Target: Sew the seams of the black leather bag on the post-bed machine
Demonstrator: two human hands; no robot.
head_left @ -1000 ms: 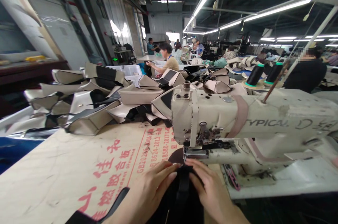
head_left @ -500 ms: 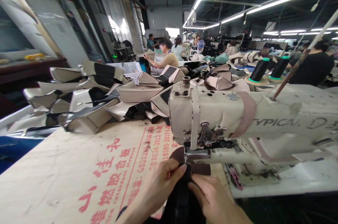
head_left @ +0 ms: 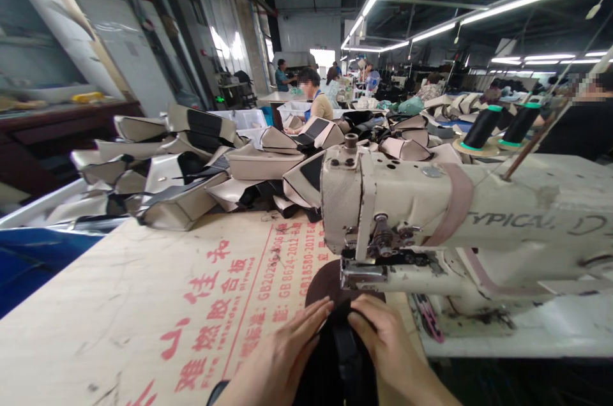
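A black fabric piece [head_left: 330, 361] with a shiny band running down it lies in front of the sewing machine [head_left: 383, 202]. My left hand [head_left: 292, 342] holds its left edge, fingers pressed together and pointing at the machine. On the other edge my right hand [head_left: 383, 336] is closed, thumb and fingers pinching the fabric. Between the hands the cloth comes to a narrow fold just below the machine's narrow arm [head_left: 364, 275]. A dark brown rounded piece [head_left: 320, 281] lies beyond the fingertips, partly under that arm; whether it joins the black fabric I cannot tell.
A plywood board [head_left: 158, 285] with red print covers the table at left. Behind it several beige and black sewn pieces [head_left: 191, 202] form a heap. Black thread spools [head_left: 481, 128] stand on the right. A co-worker [head_left: 318, 103] sits beyond the heap.
Both hands have drawn back slightly from the needle area with the black fabric, and the left fingers have straightened. The view has shifted a little to the left.
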